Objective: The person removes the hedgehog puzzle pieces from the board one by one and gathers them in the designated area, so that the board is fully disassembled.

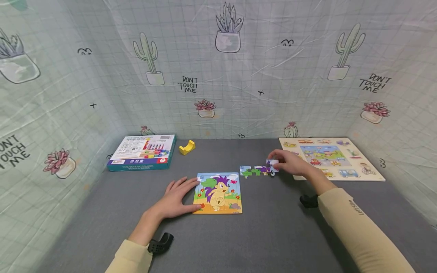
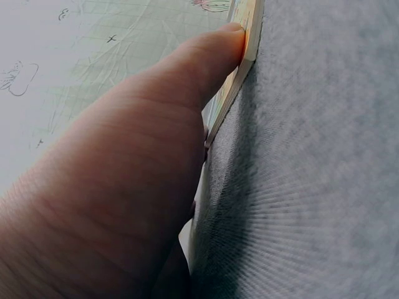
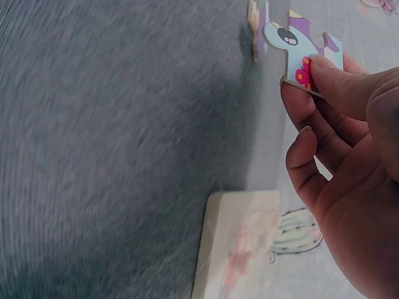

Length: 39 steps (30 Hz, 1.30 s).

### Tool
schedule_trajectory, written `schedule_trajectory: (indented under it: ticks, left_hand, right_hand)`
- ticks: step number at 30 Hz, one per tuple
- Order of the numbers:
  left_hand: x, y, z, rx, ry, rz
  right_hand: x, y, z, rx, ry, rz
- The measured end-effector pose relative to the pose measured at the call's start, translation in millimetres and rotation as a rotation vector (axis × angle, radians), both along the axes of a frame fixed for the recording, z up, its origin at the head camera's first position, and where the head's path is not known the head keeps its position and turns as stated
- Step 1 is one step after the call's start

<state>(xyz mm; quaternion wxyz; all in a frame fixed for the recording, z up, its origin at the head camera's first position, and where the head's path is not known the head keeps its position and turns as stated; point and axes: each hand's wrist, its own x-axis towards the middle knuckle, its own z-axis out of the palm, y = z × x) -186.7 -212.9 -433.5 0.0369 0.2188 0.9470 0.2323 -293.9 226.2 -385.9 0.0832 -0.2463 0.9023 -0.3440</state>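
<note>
A square puzzle board (image 1: 235, 206) with a purple-spined hedgehog picture lies flat on the grey table. My left hand (image 1: 177, 199) rests at its left side, fingers stretched toward the far left corner; in the left wrist view the thumb (image 2: 212, 56) touches the board's edge. Between thumb and fingers, my right hand (image 1: 290, 162) pinches a jigsaw piece (image 3: 299, 53), light blue with an eye and a pink butterfly. A short row of jigsaw pieces lies right of the board, among them a green and blue piece (image 1: 245, 170) and a purple one (image 1: 260, 169).
At the back left lies a flat toy box (image 1: 141, 153), with a yellow curved block (image 1: 187, 147) to its right. A wooden vehicle puzzle board (image 1: 370, 175) lies at the right, partly behind my right hand. Printed cloth (image 1: 232, 98) hangs behind the table.
</note>
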Motion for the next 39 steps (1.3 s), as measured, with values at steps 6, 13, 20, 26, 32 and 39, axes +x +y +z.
schedule_trajectory:
  ticks: [6,13,20,26,32,39]
  left_hand:
    - [0.3,0.3,-0.7,0.004,0.001,-0.002]
    - [-0.2,0.1,-1.2,0.000,0.002,-0.001]
    - [-0.6,-0.3,-1.8,0.001,0.008,-0.004]
    - [-1.0,0.3,-1.7,-0.002,0.000,0.002]
    - [-1.4,0.4,-2.6,-0.004,-0.002,0.001]
    - [-1.0,-0.2,-2.5,-0.007,-0.002,0.006]
  right_hand:
    - [-0.4,10,-5.3,0.024,0.000,-0.001]
    - [-0.6,15,-6.3,0.047,0.012,-0.002]
    - [-3.6,15,-8.3,0.097,0.045,-0.013]
    - [-4.6,13,-11.0,0.130,0.104,0.001]
    - [-5.3,12,-12.8,0.144,0.133,0.022]
    - [-5.5,11,-13.9,0.160,0.140,0.036]
